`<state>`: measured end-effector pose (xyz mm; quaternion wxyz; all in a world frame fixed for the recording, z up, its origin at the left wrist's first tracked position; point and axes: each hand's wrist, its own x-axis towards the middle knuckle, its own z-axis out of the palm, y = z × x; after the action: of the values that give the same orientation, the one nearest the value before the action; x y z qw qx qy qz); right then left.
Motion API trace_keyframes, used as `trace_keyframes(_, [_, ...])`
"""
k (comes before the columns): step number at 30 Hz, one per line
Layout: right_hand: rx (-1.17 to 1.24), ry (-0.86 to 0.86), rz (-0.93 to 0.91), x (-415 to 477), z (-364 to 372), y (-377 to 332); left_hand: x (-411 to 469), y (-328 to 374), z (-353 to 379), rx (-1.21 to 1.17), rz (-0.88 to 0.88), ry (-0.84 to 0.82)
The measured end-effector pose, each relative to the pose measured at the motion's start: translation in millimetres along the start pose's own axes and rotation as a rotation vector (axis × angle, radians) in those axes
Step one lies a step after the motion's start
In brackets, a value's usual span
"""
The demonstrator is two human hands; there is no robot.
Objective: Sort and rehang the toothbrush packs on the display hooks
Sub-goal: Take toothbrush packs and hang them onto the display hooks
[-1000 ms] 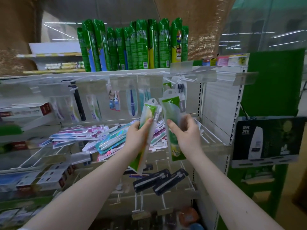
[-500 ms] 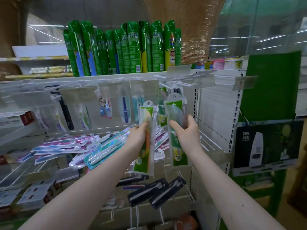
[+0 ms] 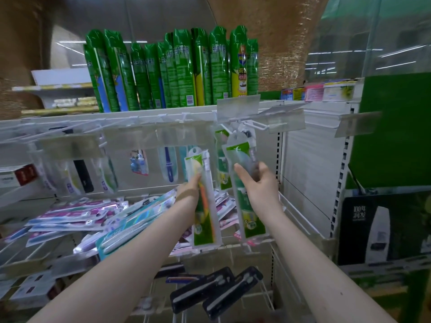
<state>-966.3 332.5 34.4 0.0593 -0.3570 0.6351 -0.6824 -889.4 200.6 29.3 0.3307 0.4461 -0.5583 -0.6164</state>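
Starting with surroundings, what's there?

Top shelf: row of green spray cans (image 3: 177, 71). Under it, white display hooks (image 3: 255, 124) with clear price flaps (image 3: 238, 107), and a row of hanging packs (image 3: 168, 164) along the back panel. The wire shelf below carries a loose pile of toothbrush packs (image 3: 81, 217), pink, purple and teal. Lower down, two black packs (image 3: 217, 292) on hooks. Red-and-white boxes (image 3: 23, 176) far left, green panel (image 3: 394, 127) and black poster (image 3: 382, 229) far right.

Anything in the way?

The flaps cover the hook fronts. A hung green pack (image 3: 221, 159) and a dark pack (image 3: 247, 134) sit just behind the one the right hand has.

Hands?

Both arms reach forward and up. Left hand (image 3: 190, 190) grasps an orange-brush pack (image 3: 205, 206) by its left edge, fingers wrapped round. The pack is upright in front of the pile, just below the hanging row. Right hand (image 3: 261, 183) grasps a second green pack (image 3: 240, 157) at mid-height, thumb on the front, fingers behind.

Where's that one?

Raised, tilted slightly, top end right at the hooks on the right. Threaded on or not: cannot tell, too blurry.
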Motion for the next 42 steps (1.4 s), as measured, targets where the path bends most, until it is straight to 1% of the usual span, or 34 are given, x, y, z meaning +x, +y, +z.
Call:
trace_keyframes(2, [0.009,-0.010,-0.035,5,-1,-1,4,1,2,0.009,0.034,-0.013])
trace_keyframes(7, [-0.082,0.024,-0.093,16,-2,1,11,2,4,0.019,0.077,-0.003])
trace_keyframes(15, [-0.167,0.043,-0.069,26,-1,10,12,2,4,0.009,0.129,-0.024])
trace_keyframes(20, [-0.177,0.026,-0.044,30,2,13,9,3,5,0.013,0.203,-0.023])
trace_keyframes(25, [-0.209,0.034,0.008,40,6,11,9,0,3,0.008,0.213,-0.025])
trace_keyframes(28, [-0.231,0.041,-0.008,46,10,18,10,0,4,-0.003,0.218,-0.030])
trace_keyframes(31, [-0.209,0.035,-0.011,51,13,24,11,0,5,-0.014,0.238,-0.027])
trace_keyframes(40, [-0.101,-0.017,0.065,78,24,33,18,0,16,-0.053,0.260,-0.033])
trace_keyframes(42, [-0.117,-0.009,0.067,87,29,37,19,0,19,-0.058,0.254,-0.030])
